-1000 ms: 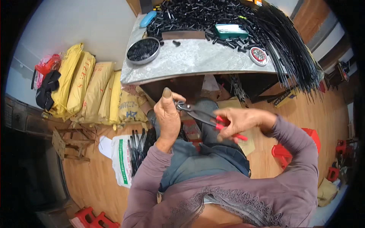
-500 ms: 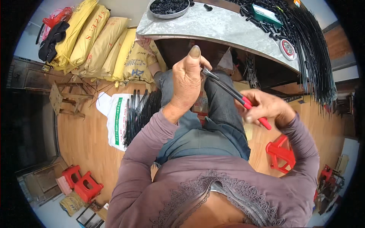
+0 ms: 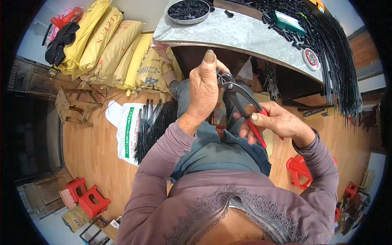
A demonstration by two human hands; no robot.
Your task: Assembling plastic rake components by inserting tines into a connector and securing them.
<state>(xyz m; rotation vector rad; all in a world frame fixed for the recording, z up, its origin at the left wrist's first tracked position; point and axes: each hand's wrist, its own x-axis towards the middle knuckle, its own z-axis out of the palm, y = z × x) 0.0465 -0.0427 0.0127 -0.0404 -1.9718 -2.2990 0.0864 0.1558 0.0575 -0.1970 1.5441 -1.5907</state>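
Note:
My right hand (image 3: 279, 119) is around the red handles of long black pincers (image 3: 241, 100), whose handles are spread apart. The jaws point up and left, right beside the fingertips of my left hand (image 3: 205, 83). That hand is closed, thumb upward, on a small bit of shiny metal wire (image 3: 220, 77) that shows at the jaws. Most of this piece hides behind the thumb and fingers, so I cannot tell its full shape. Both hands are raised above my knees.
Ahead stands a grey marbled table (image 3: 237, 30). On it are a round tray (image 3: 188, 11) of black parts, a green box (image 3: 289, 23), a small round dish (image 3: 311, 59) and long black rods (image 3: 341, 61). Yellow sacks (image 3: 110, 36) lean at left; red stools (image 3: 299, 173) stand behind.
The pincers have turned and their red handles have opened apart. My right hand has shifted slightly left and down, bringing the jaws to the metal bit. My left hand stays nearly in place.

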